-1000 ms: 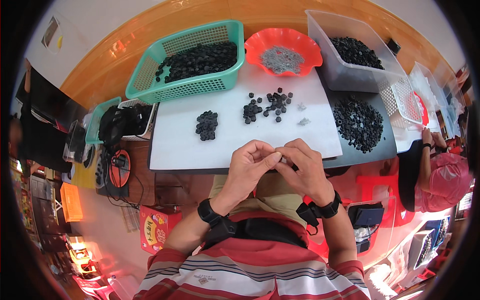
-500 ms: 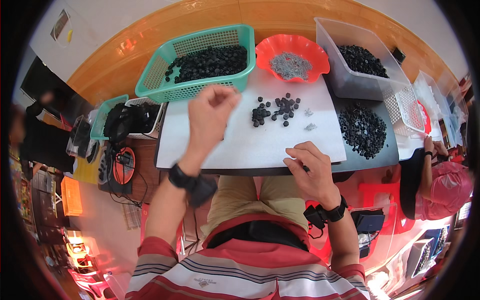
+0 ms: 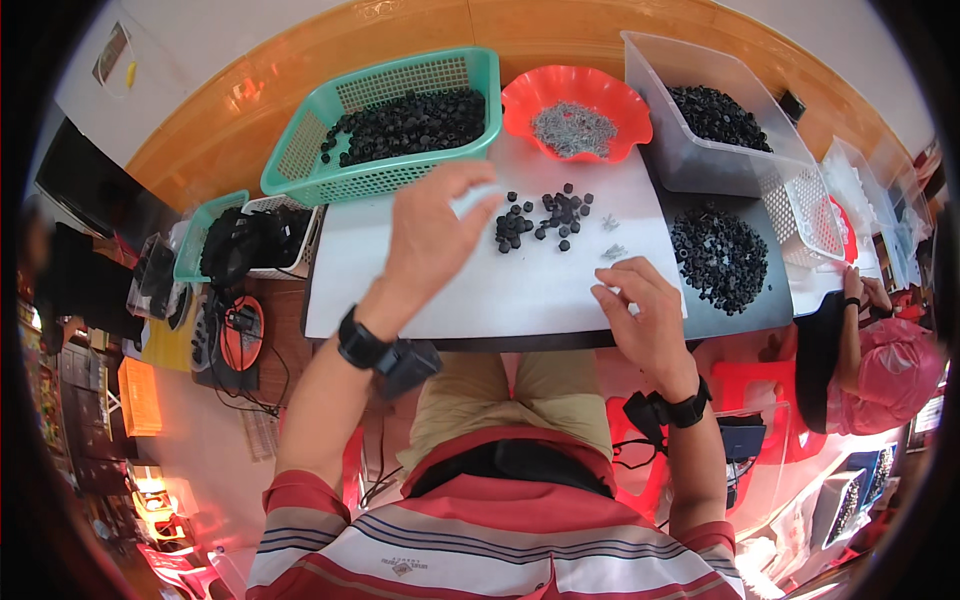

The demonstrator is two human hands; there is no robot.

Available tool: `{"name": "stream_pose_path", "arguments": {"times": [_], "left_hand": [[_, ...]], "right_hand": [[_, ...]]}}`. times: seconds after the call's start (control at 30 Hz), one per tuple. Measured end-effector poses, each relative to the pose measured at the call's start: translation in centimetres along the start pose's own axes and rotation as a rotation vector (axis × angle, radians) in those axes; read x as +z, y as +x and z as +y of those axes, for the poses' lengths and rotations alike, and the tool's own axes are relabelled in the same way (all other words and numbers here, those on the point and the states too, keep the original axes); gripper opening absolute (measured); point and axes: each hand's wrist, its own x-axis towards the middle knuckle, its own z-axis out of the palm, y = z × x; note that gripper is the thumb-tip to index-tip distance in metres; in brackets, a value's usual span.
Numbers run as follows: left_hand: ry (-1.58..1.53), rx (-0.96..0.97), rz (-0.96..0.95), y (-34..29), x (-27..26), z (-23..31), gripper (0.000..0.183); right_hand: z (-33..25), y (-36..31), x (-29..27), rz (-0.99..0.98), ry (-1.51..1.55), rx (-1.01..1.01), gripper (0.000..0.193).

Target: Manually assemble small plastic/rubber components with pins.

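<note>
Left hand [image 3: 440, 225] is positioned above the left half of the white sheet [image 3: 480, 305], near the front rim of the green basket [image 3: 380, 180]; I read its thumb and forefinger as spread, with a gap between them. Right hand [image 3: 640, 315] is at the front right corner of the sheet, fingers loosely curled, thumb tip just apart from the forefinger; I cannot determine from this view whether it grips a part. The black parts [image 3: 565, 215] lie in loose clusters toward the rear edge of the sheet, right of my left hand. Small grey metal pieces [image 3: 613, 251] lie in two groups nearer the sheet's right edge, just beyond my right fingertips. Along the rear edge I register the basket, a red scalloped dish [image 3: 640, 118] of grey metal pieces, and a clear bin [image 3: 690, 165]. Beyond the right edge, a black pile [image 3: 720, 260] rests on the dark tabletop [image 3: 775, 290].
</note>
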Motion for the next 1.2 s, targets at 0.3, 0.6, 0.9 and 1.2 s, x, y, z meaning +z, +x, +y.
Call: {"name": "stream_pose_path", "arguments": {"times": [0.3, 0.6, 0.9, 1.2], "left_hand": [[-0.022, -0.117, -0.098, -6.3, 2.9, 0.2, 0.020], [-0.063, -0.142, -0.107, -8.3, 3.2, 0.6, 0.017], [-0.147, -0.193, -0.096, -9.1, 3.4, 0.4, 0.015], [-0.199, -0.179, -0.070, -9.6, 3.9, 0.7, 0.015]], "right_hand": [[1.8, 6.8, 0.0, -0.127, -0.287, -0.167, 0.017], [3.0, 11.5, 4.2, -0.387, -0.562, -0.165, 0.017], [3.7, 11.8, 4.6, -0.422, -0.567, -0.155, 0.012], [3.3, 11.6, 4.5, -0.477, -0.495, -0.135, 0.011]]}}
